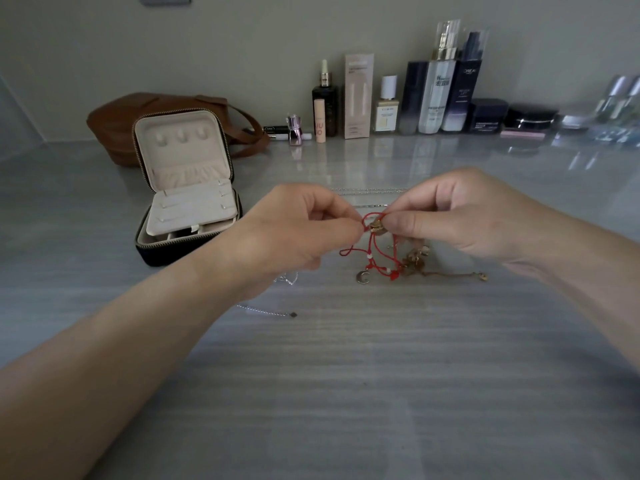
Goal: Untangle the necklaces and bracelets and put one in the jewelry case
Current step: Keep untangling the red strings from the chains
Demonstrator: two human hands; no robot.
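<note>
My left hand (298, 230) and my right hand (460, 216) pinch a red cord bracelet (372, 251) between them, lifted just above the table. Its gold charm (376, 226) sits at my fingertips. The cord hangs down into a tangle with a gold chain (446, 271) and a moon-shaped charm (363, 277) lying on the grey table (346, 375). A silver chain (266, 310) runs out from under my left wrist. Thin silver chains (370, 191) lie beyond my hands. The jewelry case (187, 188) stands open to the left, its cream lining showing.
A brown leather bag (114, 126) rests behind the case. Several cosmetic bottles and jars (433, 98) line the back wall, with a pink box (358, 95) and small tubes among them.
</note>
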